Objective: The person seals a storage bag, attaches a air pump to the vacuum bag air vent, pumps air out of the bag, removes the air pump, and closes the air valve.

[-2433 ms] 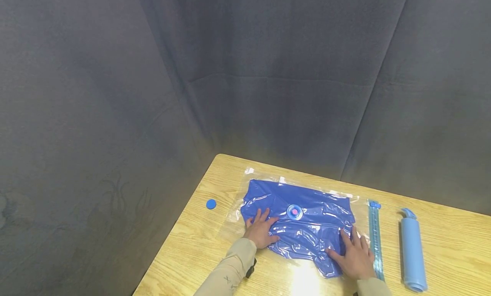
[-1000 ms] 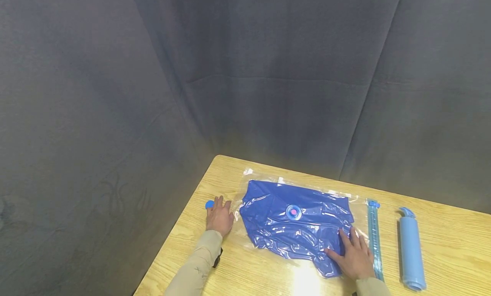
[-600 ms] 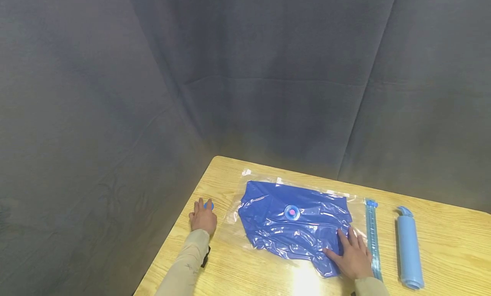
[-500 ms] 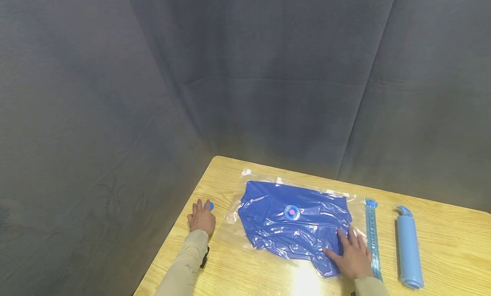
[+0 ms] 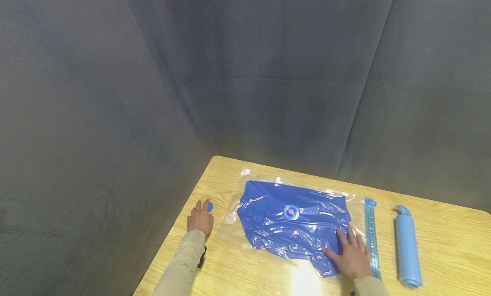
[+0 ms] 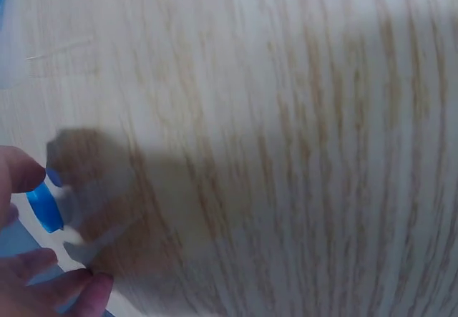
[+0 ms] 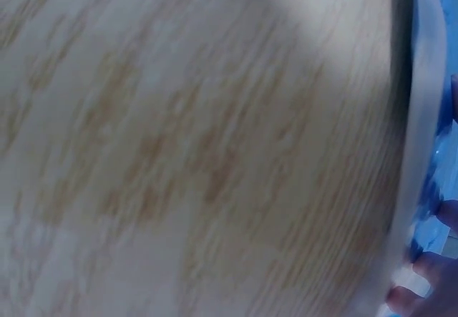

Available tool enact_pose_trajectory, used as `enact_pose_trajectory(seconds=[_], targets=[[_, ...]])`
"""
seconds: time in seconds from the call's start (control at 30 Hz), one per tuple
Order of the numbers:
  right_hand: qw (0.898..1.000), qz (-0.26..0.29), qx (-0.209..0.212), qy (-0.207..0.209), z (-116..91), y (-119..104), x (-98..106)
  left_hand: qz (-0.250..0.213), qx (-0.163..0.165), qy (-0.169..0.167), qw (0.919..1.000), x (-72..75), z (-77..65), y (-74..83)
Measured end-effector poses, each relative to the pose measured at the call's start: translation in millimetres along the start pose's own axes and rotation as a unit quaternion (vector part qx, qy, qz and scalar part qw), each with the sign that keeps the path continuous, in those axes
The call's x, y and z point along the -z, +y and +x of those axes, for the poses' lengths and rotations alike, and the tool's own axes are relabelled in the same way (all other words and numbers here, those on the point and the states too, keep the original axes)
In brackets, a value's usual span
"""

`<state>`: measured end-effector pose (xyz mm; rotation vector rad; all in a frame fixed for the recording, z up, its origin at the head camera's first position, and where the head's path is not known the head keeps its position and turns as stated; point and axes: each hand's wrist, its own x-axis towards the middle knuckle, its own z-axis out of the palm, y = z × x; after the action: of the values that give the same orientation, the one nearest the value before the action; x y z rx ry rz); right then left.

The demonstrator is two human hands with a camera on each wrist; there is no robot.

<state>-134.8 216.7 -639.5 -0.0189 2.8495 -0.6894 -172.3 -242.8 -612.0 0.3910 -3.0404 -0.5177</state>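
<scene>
My left hand [image 5: 200,219] is at the table's left side, its fingers bent down at a small round blue cap [image 5: 210,206]. In the left wrist view the cap [image 6: 45,207] is between the fingertips, seen nearly edge-on; a fingertip [image 6: 25,170] touches it. The hand partly covers it in the head view. A clear vacuum storage bag [image 5: 230,219] with folded blue fabric inside lies flat. On its top is a round valve [image 5: 291,211] with a pink centre. My right hand [image 5: 353,255] rests spread on the bag's near right part.
A light-blue hand pump [image 5: 408,249] lies right of the bag. The bag's zip strip [image 5: 371,240], with a blue slider [image 5: 370,202], runs along its right end. The wooden table [image 5: 184,253] ends at the left and back before grey curtains [image 5: 276,96].
My left hand has left the bag, moved left to the blue cap and bent its fingers at it. Less of the cap shows now. My right hand has stayed on the bag.
</scene>
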Motion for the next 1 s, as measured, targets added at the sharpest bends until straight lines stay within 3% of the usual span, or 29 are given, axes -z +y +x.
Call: enact_pose_trajectory(seconds=[0.23, 0.43, 1.0], targets=[[1.0, 0.001, -0.001, 0.004, 0.2, -1.6, -0.9, 0.028, -0.011, -0.016, 0.9994, 2.2, 1.5, 1.5], [1.0, -0.003, -0.002, 0.005, -0.4, -1.3, -0.8, 0.066, -0.024, -0.007, 0.9975, 2.8, 3.0, 0.3], [1.0, -0.002, -0.001, 0.008, 0.7, 1.4, -3.0, 0.069, -0.042, 0.033, 0.9962, 3.1, 2.2, -1.4]])
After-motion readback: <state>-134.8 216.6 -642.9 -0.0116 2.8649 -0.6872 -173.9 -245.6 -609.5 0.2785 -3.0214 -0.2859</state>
